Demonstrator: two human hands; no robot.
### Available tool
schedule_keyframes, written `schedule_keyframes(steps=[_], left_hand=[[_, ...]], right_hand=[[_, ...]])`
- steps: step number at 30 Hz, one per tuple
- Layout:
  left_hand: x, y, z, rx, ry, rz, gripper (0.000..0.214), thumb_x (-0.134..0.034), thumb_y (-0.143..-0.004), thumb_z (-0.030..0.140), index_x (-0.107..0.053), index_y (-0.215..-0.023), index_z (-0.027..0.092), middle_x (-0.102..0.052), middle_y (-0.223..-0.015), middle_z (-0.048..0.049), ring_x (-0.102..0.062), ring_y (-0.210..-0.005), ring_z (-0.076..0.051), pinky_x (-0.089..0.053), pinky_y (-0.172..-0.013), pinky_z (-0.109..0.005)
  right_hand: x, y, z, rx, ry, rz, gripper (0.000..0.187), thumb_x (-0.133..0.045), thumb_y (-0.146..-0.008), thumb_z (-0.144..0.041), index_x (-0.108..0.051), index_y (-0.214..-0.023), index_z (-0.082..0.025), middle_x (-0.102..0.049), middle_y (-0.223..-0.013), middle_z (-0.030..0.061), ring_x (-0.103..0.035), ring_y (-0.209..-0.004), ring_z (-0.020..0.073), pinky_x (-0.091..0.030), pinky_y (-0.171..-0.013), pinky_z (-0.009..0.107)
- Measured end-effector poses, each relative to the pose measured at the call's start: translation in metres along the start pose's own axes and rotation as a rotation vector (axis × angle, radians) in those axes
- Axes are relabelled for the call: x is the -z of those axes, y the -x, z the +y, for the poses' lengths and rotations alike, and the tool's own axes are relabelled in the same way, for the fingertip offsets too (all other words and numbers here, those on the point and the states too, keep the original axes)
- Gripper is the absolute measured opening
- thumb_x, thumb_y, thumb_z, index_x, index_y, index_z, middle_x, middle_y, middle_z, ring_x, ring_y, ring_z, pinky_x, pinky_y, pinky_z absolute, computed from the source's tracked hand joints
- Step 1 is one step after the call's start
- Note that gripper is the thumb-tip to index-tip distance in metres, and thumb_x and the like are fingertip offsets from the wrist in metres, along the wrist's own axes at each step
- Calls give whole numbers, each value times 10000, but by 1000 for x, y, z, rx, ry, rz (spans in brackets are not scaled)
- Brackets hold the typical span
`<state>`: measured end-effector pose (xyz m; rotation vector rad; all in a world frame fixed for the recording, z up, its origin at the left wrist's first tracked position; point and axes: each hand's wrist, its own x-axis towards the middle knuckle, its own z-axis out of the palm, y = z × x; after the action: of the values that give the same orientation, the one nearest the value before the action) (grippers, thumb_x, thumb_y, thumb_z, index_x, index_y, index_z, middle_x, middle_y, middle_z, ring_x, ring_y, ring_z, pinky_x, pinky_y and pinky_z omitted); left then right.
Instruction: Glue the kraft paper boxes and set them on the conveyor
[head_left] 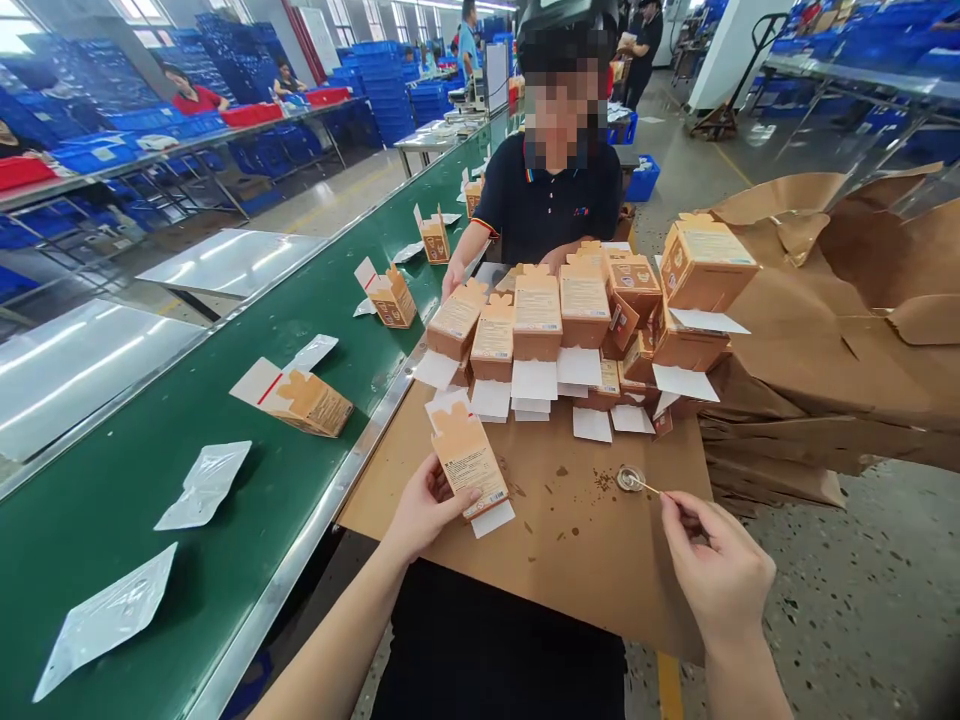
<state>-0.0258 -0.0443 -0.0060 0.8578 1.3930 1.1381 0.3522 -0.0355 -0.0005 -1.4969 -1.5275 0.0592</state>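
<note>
My left hand (429, 505) grips a small orange carton (472, 462) near its lower end, tilted over the cardboard-covered table (555, 570). White flaps stick out at both ends of this carton. Between the thumb and fingers of my right hand (716, 560) is a thin cotton swab (649, 488). Its far tip is at a small round clear dish (630, 478) on the cardboard, with dark specks and stains around it. Just beyond my left hand stands a pile of similar orange cartons (537, 312), many with white flaps hanging out.
Left of the table runs a green conveyor belt (292, 490) carrying open cartons (311, 402) and white pouches (204, 485). A co-worker (559, 205) sits behind the pile, one hand near its left side. Brown paper sheets (847, 330) are heaped at the right.
</note>
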Motion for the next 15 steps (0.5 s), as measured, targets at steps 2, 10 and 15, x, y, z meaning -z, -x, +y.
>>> schedule_keyframes(steps=[2,10,15], left_hand=[[1,-3,0,1,-24,-21,855,-1148,-610,676,-779,-1237,226,-904,-1367,-194,-864,-1329,-433,-694,-1190,-613],[1,2,-11,-48,-54,-11,814,-1141,-625,649,-772,-1210,219,-908,-1306,-192,-875,-1285,-425,-694,-1172,-613],[0,5,-12,-60,-92,-14,808,-1131,-632,652,-777,-1228,235,-908,-1303,-168,-868,-1295,-417,-700,-1157,-591]], right_hand=[[-1,12,-16,-3,-84,-11,389,-772,-1132,-535,-874,-873,-263,-821,-747,58,-723,-582,200,-642,-608,325],[-64,74,-93,96,-460,-368,256,-674,-1164,-199,-831,-967,-249,-794,-782,11,-717,-599,142,-607,-579,231],[-85,80,-92,135,-439,-413,297,-625,-1168,-199,-828,-957,-249,-773,-780,13,-702,-605,146,-613,-599,243]])
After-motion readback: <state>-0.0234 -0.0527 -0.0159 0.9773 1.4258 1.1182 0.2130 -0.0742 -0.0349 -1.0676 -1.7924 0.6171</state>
